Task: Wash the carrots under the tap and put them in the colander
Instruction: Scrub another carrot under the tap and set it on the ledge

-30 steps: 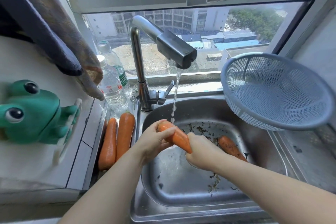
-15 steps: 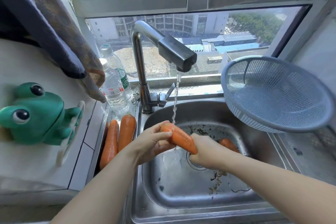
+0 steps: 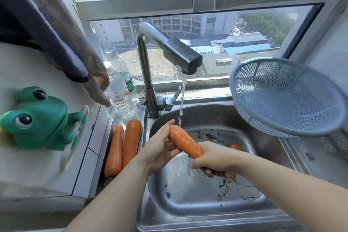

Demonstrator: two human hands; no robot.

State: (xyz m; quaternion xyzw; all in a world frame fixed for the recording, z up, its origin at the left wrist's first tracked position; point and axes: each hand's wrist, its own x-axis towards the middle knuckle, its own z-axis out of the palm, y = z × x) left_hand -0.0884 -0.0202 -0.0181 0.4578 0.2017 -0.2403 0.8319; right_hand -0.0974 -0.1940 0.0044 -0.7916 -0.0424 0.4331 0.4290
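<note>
Water runs from the steel tap (image 3: 180,56) onto the thick end of an orange carrot (image 3: 185,142) held over the sink (image 3: 207,218). My left hand (image 3: 160,149) cups that thick end. My right hand (image 3: 214,158) is wrapped around its thin end. Another carrot (image 3: 236,146) lies in the basin behind my right hand, mostly hidden. Two more carrots (image 3: 122,147) lie side by side on the ledge left of the sink. The blue plastic colander (image 3: 286,98) sits tilted at the sink's right rim with nothing in it.
Two water bottles (image 3: 118,90) stand left of the tap. A green frog holder (image 3: 37,118) sticks to the left wall, and a dark cloth (image 3: 56,30) hangs above it. Bits of peel and dirt lie on the sink floor (image 3: 226,188). A steel draining board (image 3: 316,156) lies right.
Both hands have turned and shifted the carrot slightly under the stream; my right hand has slid lower over its thin end and now hides more of the carrot in the basin.
</note>
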